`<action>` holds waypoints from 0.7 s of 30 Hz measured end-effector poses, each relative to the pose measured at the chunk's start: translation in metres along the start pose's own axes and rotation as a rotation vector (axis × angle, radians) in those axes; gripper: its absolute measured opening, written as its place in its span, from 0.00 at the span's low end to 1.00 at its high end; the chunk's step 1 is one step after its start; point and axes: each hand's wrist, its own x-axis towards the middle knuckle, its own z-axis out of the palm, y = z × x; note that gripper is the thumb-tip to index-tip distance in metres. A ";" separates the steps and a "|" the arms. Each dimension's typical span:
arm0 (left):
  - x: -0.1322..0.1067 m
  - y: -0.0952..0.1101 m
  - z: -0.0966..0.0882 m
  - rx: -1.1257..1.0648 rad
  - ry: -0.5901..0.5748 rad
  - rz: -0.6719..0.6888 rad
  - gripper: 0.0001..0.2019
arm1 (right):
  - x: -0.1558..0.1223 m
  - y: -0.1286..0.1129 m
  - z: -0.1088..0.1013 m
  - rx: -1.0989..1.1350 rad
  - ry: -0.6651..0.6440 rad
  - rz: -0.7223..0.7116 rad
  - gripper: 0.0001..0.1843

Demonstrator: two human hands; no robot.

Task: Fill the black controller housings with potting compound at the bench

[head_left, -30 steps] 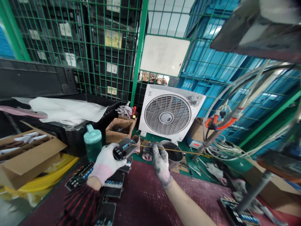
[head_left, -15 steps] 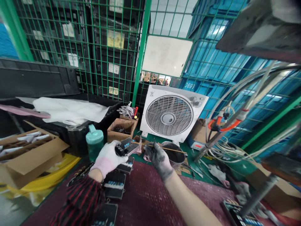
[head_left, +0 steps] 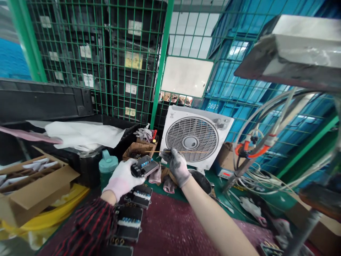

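While the left hand (head_left: 122,182), in a white glove with a pink cuff, closes around a black circuit module (head_left: 144,166) set with blue components, the right hand (head_left: 174,166), in a grey-smudged glove, pinches a thin wooden stick (head_left: 186,152), which runs just above the module. Another module (head_left: 138,196) lies on the dark red mat (head_left: 165,224) of the worktop, with a third (head_left: 129,222) nearer the lower edge of the frame. At the left, an open cardboard box (head_left: 39,177) holds white strips in rows. A small cardboard box (head_left: 137,151) holds dark parts, beside a teal-lidded bottle (head_left: 108,167). A dark-stained metal bowl (head_left: 199,180) sits past the right forearm. At upper left, black crates (head_left: 133,35) behind green wire mesh (head_left: 162,71) carry paper labels too small to read; a blue crate (head_left: 226,89) shows "0699".
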 end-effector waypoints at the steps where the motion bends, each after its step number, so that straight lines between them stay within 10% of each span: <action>1: -0.001 0.000 0.000 0.001 0.003 0.003 0.27 | -0.002 -0.006 0.002 -0.047 -0.021 -0.012 0.18; 9: -0.006 0.002 0.001 0.079 0.003 -0.002 0.27 | -0.015 -0.028 0.007 -0.294 -0.197 -0.118 0.23; 21: 0.008 0.003 0.002 0.095 -0.007 0.028 0.30 | -0.008 -0.012 -0.001 -0.200 -0.070 -0.079 0.21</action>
